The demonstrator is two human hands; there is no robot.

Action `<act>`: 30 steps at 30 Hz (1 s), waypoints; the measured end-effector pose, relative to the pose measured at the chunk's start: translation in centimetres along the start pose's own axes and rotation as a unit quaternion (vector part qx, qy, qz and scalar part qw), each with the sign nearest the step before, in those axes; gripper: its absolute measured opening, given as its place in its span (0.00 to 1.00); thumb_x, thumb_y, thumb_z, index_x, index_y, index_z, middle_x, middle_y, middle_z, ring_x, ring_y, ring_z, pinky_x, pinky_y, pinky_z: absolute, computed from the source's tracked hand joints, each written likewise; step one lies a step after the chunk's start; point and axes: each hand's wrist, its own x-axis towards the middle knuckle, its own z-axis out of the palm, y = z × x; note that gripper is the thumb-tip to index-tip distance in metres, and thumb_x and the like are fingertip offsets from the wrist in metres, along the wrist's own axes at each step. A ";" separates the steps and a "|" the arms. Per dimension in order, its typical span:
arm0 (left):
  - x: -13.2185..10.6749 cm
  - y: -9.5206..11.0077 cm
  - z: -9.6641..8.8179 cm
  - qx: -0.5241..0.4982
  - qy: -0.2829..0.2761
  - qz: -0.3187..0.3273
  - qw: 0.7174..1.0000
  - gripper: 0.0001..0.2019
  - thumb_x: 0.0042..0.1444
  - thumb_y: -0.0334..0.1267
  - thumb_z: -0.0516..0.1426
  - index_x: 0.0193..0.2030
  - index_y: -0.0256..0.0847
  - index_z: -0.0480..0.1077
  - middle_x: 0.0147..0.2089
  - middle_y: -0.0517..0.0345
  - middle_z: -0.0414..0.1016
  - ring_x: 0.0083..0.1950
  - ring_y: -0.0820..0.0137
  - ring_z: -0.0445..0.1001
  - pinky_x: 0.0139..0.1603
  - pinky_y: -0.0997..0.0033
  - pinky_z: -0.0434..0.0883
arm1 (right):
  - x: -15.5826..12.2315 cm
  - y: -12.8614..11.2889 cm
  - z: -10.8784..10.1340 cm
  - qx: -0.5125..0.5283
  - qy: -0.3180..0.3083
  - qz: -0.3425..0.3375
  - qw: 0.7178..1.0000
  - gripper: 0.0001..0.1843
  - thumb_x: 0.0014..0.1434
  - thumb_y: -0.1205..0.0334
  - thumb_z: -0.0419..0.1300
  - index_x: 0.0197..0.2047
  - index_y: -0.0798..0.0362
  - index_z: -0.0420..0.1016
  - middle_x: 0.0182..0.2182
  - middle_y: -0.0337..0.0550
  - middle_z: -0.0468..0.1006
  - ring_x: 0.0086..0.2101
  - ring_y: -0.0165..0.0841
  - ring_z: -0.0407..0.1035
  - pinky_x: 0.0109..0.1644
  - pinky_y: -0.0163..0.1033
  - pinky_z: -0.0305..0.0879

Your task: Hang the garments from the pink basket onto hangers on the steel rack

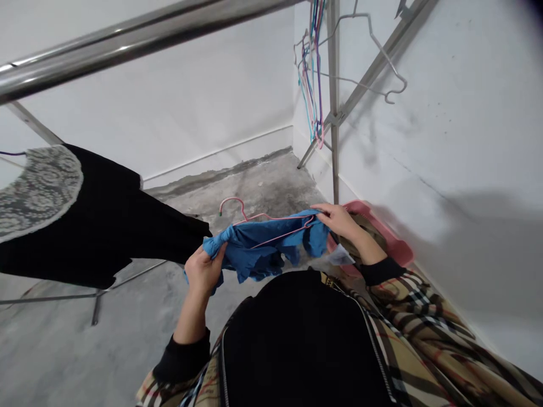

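Fingers of the left hand clutch one bunched end of a blue garment, while those of the right hand pinch the other end near the right corner of a pink hanger; we judge both grips narrow. Around them, largest first, we find a concrete floor, gritty along its far edge, which could soil any cloth that a loose pinch let slip. A metal rack crosses overhead, its rail in reach of a bump if the arms rise carelessly. A black garment hangs just beside the left hand; whether they touch we cannot tell, but a leftward swing could tangle the two. By the floor's right edge, a pink basin holds more cloth, near enough for a dropped end to trail over its rim. Between the hands, the blue garment sags below the hanger's lower edge, and an uneven pull could stretch it or slide it off. Smallest of all, we note the hook's green tip, free above the hanger's upper edge, where it could snag fabric
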 end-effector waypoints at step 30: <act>-1.9 -1.0 4.2 -0.078 0.009 0.054 0.995 0.11 0.56 0.45 0.59 0.31 0.42 0.80 0.29 0.55 0.79 0.29 0.68 0.77 0.29 0.74 0.69 | 0.0 -5.4 -0.5 -0.003 -0.066 -0.024 0.998 0.25 0.52 0.69 0.53 0.53 0.55 0.76 0.20 0.33 0.64 0.22 0.26 0.58 0.30 0.33 0.56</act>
